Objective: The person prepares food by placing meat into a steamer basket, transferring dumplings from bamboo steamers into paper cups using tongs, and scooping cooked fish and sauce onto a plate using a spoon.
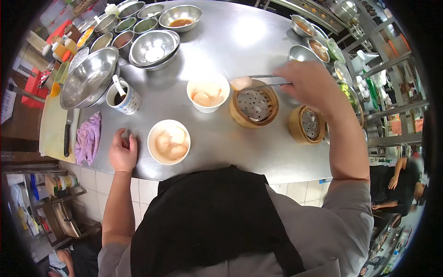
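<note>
My right hand (300, 83) grips metal tongs (265, 76), their tips pointing left. At the tips is a pale, rounded piece of food (241, 83), perhaps a dumpling, over the rim of a bamboo steamer (251, 123). A perforated liner (253, 106) shows inside that steamer. To its left stands a white bowl (207, 108) with pale pieces in it. Nearer me, another white bowl (169, 161) holds several pale, rounded pieces. Just left of this bowl, my left hand (123, 152) rests at the table's front edge, fingers loosely curled, thumb apart, holding nothing.
A smaller bamboo steamer (297, 127) sits at right. On the left are a patterned cup (130, 105) with a spoon, a purple cloth (87, 138), a knife (67, 136) and a cutting board (48, 124). Metal bowls (154, 48) crowd the back left. Other people work nearby.
</note>
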### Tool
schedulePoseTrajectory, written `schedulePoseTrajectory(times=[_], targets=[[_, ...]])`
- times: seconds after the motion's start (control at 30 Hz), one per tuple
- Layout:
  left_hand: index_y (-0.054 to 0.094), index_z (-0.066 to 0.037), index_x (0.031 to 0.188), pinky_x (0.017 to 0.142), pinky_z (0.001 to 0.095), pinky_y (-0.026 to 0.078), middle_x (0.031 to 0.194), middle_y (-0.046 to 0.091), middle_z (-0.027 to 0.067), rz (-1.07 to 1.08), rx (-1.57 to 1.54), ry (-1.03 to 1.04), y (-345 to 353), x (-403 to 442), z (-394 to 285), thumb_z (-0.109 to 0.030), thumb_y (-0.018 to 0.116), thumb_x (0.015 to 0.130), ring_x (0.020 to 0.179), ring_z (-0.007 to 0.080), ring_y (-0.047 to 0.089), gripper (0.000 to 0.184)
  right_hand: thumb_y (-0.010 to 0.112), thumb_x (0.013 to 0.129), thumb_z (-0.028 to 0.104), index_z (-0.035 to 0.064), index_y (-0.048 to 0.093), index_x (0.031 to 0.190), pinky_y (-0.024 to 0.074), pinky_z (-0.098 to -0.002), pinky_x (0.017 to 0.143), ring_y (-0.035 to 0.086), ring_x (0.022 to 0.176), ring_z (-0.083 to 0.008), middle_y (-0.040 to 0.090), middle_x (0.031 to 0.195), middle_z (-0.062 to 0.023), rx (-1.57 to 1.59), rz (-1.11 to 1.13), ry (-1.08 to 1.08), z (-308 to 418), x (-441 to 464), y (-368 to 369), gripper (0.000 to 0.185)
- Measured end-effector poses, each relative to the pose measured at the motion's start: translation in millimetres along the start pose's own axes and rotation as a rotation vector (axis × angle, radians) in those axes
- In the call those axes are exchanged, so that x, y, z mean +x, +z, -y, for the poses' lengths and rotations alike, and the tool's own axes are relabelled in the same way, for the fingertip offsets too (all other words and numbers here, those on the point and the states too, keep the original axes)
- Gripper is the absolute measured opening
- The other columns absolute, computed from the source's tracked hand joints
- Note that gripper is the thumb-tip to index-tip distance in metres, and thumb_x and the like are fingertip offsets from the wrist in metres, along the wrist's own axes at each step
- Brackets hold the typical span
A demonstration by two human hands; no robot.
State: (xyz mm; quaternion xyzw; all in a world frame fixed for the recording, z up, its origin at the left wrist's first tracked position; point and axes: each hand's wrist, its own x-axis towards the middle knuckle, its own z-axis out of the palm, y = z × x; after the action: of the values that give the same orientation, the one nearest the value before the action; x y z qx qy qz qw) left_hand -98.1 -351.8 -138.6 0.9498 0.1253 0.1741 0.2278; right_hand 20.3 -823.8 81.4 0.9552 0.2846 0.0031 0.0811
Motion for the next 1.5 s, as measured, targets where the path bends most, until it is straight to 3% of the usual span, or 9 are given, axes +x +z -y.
schedulePoseTrajectory(times=[0.13,0.23,0.7,0.87,1.0,1.13,1.23,1.33,1.5], targets=[[0.067,-0.009,0.116,0.052,0.0385,0.045,0.058,0.053,0.0041,-0.002,0.003,-0.008,-2.7,0.2,-4.1,-0.023,0.072,0.087,0.051,0.0216,0.054,0.033,0.073,0.08,0.02,0.0141,0.071,0.109,0.0525,-0.0434,0.076,0.066,0.088,-0.0321,0.067,0.091,-0.0091,0.011,-0.091,-0.263,16.0,37.4,3.9,0.029],[0.067,-0.009,0.116,0.052,0.0388,0.045,0.058,0.053,0.0045,-0.026,-0.003,0.007,0.1,-0.6,0.1,-0.023,0.072,0.087,0.051,0.0223,0.054,0.032,0.071,0.079,0.018,0.012,0.072,0.106,0.0524,-0.0433,0.078,0.066,0.089,-0.0315,0.067,0.091,-0.0093,-0.172,0.036,-0.294,39.1,62.3,4.5,0.027],[0.067,-0.01,0.117,0.054,0.0388,0.046,0.059,0.052,0.0038,-0.005,-0.006,-0.029,-2.4,0.4,-3.5,-0.025,0.071,0.088,0.053,0.0213,0.054,0.033,0.072,0.077,0.018,0.0112,0.071,0.108,0.0522,-0.0441,0.078,0.066,0.089,-0.0326,0.068,0.093,-0.0099,-0.339,0.443,-0.202,90.9,97.0,11.9,0.032],[0.067,-0.01,0.117,0.054,0.0384,0.046,0.059,0.053,0.0032,-0.015,-0.004,-0.03,-0.9,-0.1,-2.1,-0.026,0.072,0.088,0.053,0.0208,0.054,0.033,0.072,0.076,0.018,0.011,0.071,0.109,0.052,-0.0444,0.078,0.066,0.089,-0.033,0.068,0.093,-0.0101,-0.316,0.386,-0.193,81.1,90.0,-1.2,0.033],[0.067,-0.01,0.118,0.053,0.036,0.044,0.059,0.052,0.0037,-0.024,-0.01,-0.018,-0.6,-0.8,-1.7,-0.024,0.071,0.089,0.052,0.0184,0.052,0.032,0.072,0.076,0.018,0.0108,0.07,0.11,0.052,-0.0446,0.078,0.066,0.089,-0.0334,0.068,0.094,-0.0103,-0.249,0.133,-0.193,58.3,65.9,-21.3,0.034],[0.067,-0.011,0.116,0.054,0.0391,0.046,0.06,0.055,0.0035,0.0,-0.013,-0.044,-1.4,0.3,-2.9,-0.027,0.072,0.088,0.055,0.021,0.056,0.033,0.077,0.074,0.017,0.0093,0.067,0.12,0.0526,-0.0407,0.074,0.066,0.083,-0.0296,0.067,0.096,-0.0119,-0.018,-0.267,-0.213,25.9,23.2,-23.6,0.047],[0.067,-0.012,0.116,0.055,0.0398,0.047,0.062,0.056,0.0042,0.015,0.005,-0.046,-3.7,-1.8,-4.6,-0.028,0.072,0.088,0.056,0.0222,0.058,0.032,0.082,0.08,0.021,0.0062,0.061,0.13,0.0538,-0.0368,0.065,0.066,0.075,-0.0248,0.067,0.101,-0.0122,0.381,-0.154,0.046,26.5,-4.1,-21.4,0.057],[0.066,-0.012,0.115,0.057,0.0405,0.049,0.064,0.058,0.0052,0.015,-0.015,-0.054,-2.6,-0.7,-3.4,-0.03,0.071,0.089,0.058,0.0244,0.059,0.032,0.085,0.081,0.018,0.0046,0.056,0.138,0.0515,-0.0285,0.064,0.06,0.074,-0.0126,0.064,0.096,-0.0051,0.838,-0.325,0.224,47.1,-21.3,14.4,0.065],[0.065,-0.008,0.115,0.056,0.0329,0.046,0.064,0.056,0.0026,-0.026,-0.189,-0.015,-3.8,-1.5,7.6,-0.022,0.071,0.091,0.057,0.016,0.055,0.028,0.08,0.087,0.011,-0.0048,0.052,0.138,0.0511,-0.0234,0.074,0.058,0.082,-0.0073,0.065,0.103,-0.0052,1.237,-0.557,0.367,91.2,-43.7,88.4,0.06]])
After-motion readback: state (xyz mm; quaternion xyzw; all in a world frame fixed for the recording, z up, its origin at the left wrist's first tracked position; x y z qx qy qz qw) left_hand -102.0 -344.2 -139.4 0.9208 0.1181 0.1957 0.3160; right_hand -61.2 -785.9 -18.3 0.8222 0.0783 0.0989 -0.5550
